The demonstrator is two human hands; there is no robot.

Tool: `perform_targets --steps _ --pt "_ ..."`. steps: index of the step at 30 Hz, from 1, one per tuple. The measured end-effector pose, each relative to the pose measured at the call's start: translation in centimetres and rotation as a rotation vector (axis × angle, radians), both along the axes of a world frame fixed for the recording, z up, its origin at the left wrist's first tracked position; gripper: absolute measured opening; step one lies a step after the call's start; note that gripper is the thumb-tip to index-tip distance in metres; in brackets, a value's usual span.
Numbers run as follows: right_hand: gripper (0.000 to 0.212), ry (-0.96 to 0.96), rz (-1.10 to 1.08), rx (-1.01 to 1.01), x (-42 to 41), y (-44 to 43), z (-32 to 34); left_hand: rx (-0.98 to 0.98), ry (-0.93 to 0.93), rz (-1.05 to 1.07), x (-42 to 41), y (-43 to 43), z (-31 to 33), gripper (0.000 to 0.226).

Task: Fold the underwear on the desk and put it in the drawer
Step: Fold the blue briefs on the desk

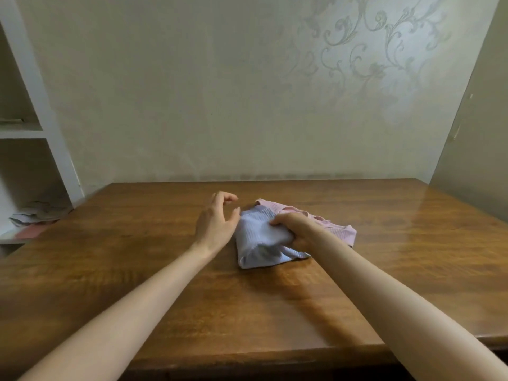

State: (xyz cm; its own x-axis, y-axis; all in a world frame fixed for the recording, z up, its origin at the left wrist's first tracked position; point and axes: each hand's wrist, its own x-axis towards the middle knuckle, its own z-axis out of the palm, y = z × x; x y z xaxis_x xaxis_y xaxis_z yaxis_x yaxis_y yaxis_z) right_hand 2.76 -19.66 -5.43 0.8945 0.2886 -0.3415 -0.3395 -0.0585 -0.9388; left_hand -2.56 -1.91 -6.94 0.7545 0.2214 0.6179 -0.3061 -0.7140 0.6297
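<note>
Two garments lay on the brown wooden desk [137,257] — a pale blue ribbed underwear [258,243] over a pink ribbed one [338,229]. Right hand [295,229] fingers gripped the blue piece; left hand [217,221] hovered released beside it. Light, limp fabric — best pinched at folded edges.

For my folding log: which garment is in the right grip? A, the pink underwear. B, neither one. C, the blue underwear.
C: the right grip has its fingers curled into the blue underwear, while the pink underwear lies behind it, not held.
</note>
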Motion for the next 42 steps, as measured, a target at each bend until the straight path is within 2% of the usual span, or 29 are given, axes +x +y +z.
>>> perform_targets --steps 2,3,5,8,11,13,15,18,21,23,26,27,29,30,32,34,36,39,42 --pt "0.010 0.041 0.067 0.069 -0.5 1.0 -0.2 0.135 -0.025 -0.057 -0.9 0.5 0.1 0.030" --pt "0.010 0.006 0.099 0.028 -0.5 1.7 -0.5 0.215 0.002 -0.115 -1.4 0.5 0.0 0.035" --pt "0.014 -0.159 0.111 -0.174 -0.7 2.9 -1.1 0.395 0.108 -0.246 -2.3 0.2 -0.7 0.047" --pt "0.022 -0.396 0.089 -0.473 -1.1 3.5 -1.4 0.606 0.338 -0.326 -2.5 0.2 -2.6 0.056" --pt "0.043 -0.536 0.035 -0.595 -0.8 2.8 -1.7 0.705 0.526 -0.338 -2.3 0.5 -3.5 0.053" --pt "0.040 -0.641 -0.075 -0.682 -0.2 1.4 -2.0 0.753 0.621 -0.343 -2.3 0.6 -3.4 0.051" --pt "0.033 -0.740 -0.154 -0.948 0.5 -0.6 -2.0 0.799 0.587 -0.336 -2.2 0.7 -3.1 0.049" --pt "0.038 -0.627 -0.044 -1.196 0.9 -3.1 -1.6 0.819 0.585 -0.408 -1.9 0.8 -3.0 0.046" --pt "0.023 -0.520 0.036 -1.212 0.8 -3.4 -1.8 0.775 0.640 -0.487 -1.8 1.1 -3.3 0.043" --pt "0.019 -0.487 0.025 -1.145 1.1 -3.5 -1.9 0.729 0.635 -0.483 -2.0 1.4 -3.3 0.041" --pt "0.011 -0.515 -0.057 -0.888 1.0 -3.2 -0.2 0.703 0.647 -0.492 -2.2 1.6 -3.2 0.041" --pt "0.010 -0.525 -0.049 -0.778 0.7 -2.6 0.5 0.638 0.646 -0.516 -2.3 1.6 -3.2 0.039" --pt "0.009 -0.594 0.017 -0.665 -0.5 -0.5 1.9 0.285 0.589 -0.519 -2.4 1.4 -2.8 0.030" --pt "0.010 -0.650 0.056 -0.661 -1.3 0.7 2.4 0.084 0.512 -0.440 -2.3 1.4 -2.6 0.026" --pt "0.010 -0.731 0.158 -0.682 -2.5 3.1 2.2 -0.161 0.416 -0.118 -1.7 1.5 -1.7 0.019" --pt "0.012 -0.726 0.257 -0.674 -2.8 4.6 1.0 -0.463 0.555 0.062 -1.1 1.7 -0.7 0.020" --pt "0.010 -0.667 0.306 -0.650 -3.1 5.0 -0.3 -0.815 0.754 -0.017 -1.1 1.4 0.4 0.035" --pt "0.016 -0.615 0.307 -0.613 -3.1 4.8 -1.6 -0.948 0.802 -0.083 -0.9 1.4 1.0 0.045" --pt "0.019 -0.427 0.242 -0.346 -3.4 4.3 -1.7 -0.956 0.809 -0.075 -1.1 0.4 1.5 0.033"
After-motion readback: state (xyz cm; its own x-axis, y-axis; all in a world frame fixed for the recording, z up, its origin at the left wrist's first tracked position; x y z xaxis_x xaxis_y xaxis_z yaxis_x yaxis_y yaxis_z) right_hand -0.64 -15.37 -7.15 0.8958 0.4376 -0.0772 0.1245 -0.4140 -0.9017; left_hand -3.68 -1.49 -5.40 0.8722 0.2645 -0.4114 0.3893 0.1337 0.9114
